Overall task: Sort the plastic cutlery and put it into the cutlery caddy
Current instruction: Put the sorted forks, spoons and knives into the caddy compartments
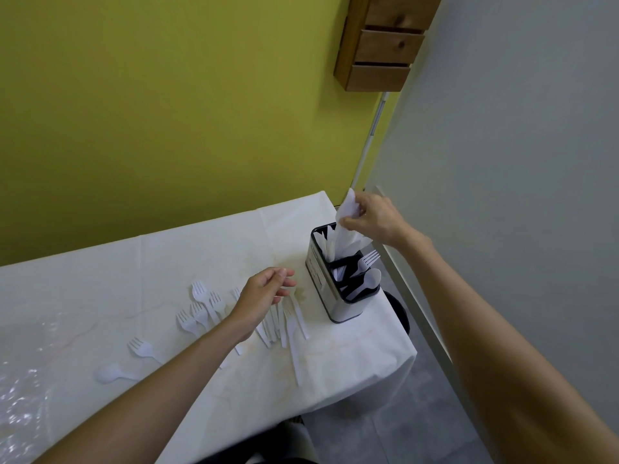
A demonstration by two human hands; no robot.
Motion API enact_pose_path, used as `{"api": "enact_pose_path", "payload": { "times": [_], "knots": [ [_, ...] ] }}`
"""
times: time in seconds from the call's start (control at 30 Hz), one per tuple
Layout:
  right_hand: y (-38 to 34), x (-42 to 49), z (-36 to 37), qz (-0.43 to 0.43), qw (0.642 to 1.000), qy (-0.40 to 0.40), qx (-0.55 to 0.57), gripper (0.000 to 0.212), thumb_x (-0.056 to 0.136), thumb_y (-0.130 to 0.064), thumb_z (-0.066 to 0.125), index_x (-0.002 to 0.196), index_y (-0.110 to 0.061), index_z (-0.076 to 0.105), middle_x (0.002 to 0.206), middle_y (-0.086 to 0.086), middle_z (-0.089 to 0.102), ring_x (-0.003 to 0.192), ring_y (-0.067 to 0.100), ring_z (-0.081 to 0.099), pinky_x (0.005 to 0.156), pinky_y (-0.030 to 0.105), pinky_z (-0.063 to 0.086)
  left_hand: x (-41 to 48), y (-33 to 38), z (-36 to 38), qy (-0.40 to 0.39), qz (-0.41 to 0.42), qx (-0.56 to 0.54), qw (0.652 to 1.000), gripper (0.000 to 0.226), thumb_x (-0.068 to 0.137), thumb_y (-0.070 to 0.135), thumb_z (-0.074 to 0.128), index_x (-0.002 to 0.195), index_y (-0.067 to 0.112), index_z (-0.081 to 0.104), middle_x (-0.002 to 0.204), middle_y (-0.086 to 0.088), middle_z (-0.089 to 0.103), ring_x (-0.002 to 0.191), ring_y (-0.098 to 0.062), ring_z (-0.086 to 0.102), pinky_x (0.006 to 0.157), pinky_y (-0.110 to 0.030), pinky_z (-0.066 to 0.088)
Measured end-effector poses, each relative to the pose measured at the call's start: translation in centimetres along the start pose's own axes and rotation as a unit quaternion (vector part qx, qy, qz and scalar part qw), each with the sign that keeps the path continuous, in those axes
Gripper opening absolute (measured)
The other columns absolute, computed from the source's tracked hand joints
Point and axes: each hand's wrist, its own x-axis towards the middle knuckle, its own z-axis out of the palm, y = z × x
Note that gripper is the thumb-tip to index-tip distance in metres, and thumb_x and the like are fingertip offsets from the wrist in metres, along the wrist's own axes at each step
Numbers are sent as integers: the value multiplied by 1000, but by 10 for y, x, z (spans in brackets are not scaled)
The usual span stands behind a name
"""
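A metal cutlery caddy (323,289) with black dividers stands near the table's right edge. It holds white knives at the back, a fork (366,259) and a spoon (371,279) toward the front. My right hand (371,217) grips a bunch of white plastic knives (346,222) whose lower ends sit in the caddy's back compartment. My left hand (264,293) hovers with relaxed fingers over loose white cutlery. Several forks (201,306) and knives (291,329) lie on the white tablecloth (134,272), plus a spoon (112,373) at the left.
A green wall (167,112) runs behind the table. A wooden drawer unit (385,41) hangs on it at upper right. Clear plastic wrap (23,396) covers the table's left part. The table's right edge drops to a grey floor (385,430).
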Motion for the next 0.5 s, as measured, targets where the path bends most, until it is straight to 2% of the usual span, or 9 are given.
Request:
{"api": "enact_pose_path", "payload": {
  "times": [0.1,0.17,0.23,0.3,0.37,0.4,0.47,0.5],
  "knots": [
    [-6,5,-3,-39,998,-30,-31,34,84,-22,65,68,-23,36,61,1,40,59,19,35,56,33,28,-3,-1,1,-6,-6,3,1000,30,102,30,41,114,17,65,105,-1,70,90,-14,62,85,-27,48],
    [-8,4,-3,-56,997,-38,-42,40,86,-22,65,67,-34,32,61,0,43,58,19,38,56,34,32,-4,-1,1,-6,-6,2,1000,30,102,31,41,114,17,65,105,-1,70,90,-13,62,84,-26,48],
    [-5,1,4,-65,995,-50,-54,34,87,-23,66,71,-32,37,65,2,48,63,23,45,59,35,36,-4,-1,-1,-2,-7,0,1000,30,102,31,40,113,18,65,104,1,70,89,-13,62,84,-27,48],
    [1,-2,12,-58,995,-62,-51,17,88,-23,67,87,-17,51,66,-3,47,66,24,49,60,32,35,-4,-1,-3,2,-8,1,1000,30,102,31,40,113,18,65,102,2,71,89,-13,62,84,-26,48],
    [5,-3,13,-46,996,-64,-39,29,89,-23,67,112,-10,54,66,-12,43,65,13,50,59,26,35,-6,-1,-4,3,-9,0,1000,30,102,31,40,112,18,65,102,2,71,88,-12,62,82,-24,48],
    [5,-2,12,-46,996,-66,-35,31,89,-24,67,114,-11,53,69,-13,44,69,12,53,61,25,37,-7,-2,-5,5,-10,-2,1000,30,102,30,40,113,18,65,102,2,70,88,-13,62,80,-23,48],
    [5,-2,10,-51,996,-71,-32,19,88,-26,68,92,-24,50,71,-15,47,76,15,59,63,27,39,-8,-3,-6,6,-13,-2,1000,30,102,30,39,113,18,65,102,2,70,88,-13,61,79,-22,47],
    [4,-1,10,-49,996,-65,-23,27,87,-25,68,79,-30,43,68,-17,47,72,12,57,59,26,37,-8,-3,-6,6,-14,-1,1000,30,103,30,39,113,18,65,102,2,70,88,-13,61,79,-22,47]
  ]
}}
